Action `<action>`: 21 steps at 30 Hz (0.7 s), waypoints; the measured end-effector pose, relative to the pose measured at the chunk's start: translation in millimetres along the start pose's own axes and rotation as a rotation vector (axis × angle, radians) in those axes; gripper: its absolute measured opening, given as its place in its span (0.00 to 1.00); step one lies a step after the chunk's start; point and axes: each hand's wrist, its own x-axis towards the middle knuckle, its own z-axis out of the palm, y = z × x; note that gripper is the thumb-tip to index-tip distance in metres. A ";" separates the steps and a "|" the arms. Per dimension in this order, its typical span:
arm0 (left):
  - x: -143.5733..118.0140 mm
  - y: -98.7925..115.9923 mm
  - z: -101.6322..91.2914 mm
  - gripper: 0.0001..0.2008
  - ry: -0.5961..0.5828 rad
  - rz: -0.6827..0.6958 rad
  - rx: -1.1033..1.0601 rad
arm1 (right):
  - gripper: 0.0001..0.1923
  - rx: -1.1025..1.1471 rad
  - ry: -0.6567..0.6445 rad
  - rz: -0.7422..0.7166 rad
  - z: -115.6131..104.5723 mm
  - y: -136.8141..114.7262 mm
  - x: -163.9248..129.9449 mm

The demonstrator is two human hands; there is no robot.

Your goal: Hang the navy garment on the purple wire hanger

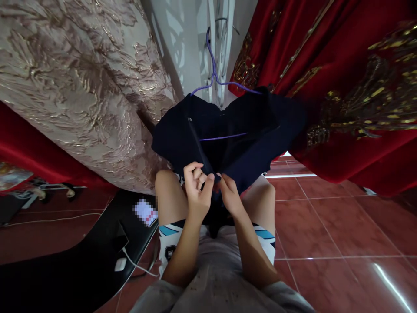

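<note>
A dark navy shirt (176, 126) hangs in front of me on a purple wire hanger (213, 78). Its front falls open at the top, where the hanger's lower bar shows through. Small pale buttons or snaps sit near the collar. My left hand (197, 187) pinches the shirt's front edge between thumb and fingers, some of them curled. Close beside it, my right hand (230, 193) grips the same front opening with its fingers closed. The exact spot between the fingertips is partly hidden.
Red gold-embroidered cloth (325, 87) hangs at right, a pale textured fabric (81, 87) at left. White rack poles (220, 48) stand behind the hanger. On a black bench (81, 256) lie a phone (145, 212), a dark device (121, 234) with a cable and a white case (120, 264).
</note>
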 end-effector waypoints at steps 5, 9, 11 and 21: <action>11.4 -13.2 -21.2 0.16 0.015 -0.054 -0.015 | 0.27 0.017 0.040 -0.018 -7.4 -4.9 1.5; 18.2 -33.6 -43.6 0.09 -0.368 -0.200 0.218 | 0.23 0.021 0.006 0.039 -11.1 2.6 -0.8; 16.6 -39.9 -46.4 0.07 -0.441 -0.169 0.336 | 0.20 0.035 -0.048 0.040 -11.0 7.8 -2.0; 12.3 -76.7 -13.0 0.09 -0.260 -0.142 0.431 | 0.16 0.120 0.206 -0.245 -7.8 -83.2 41.1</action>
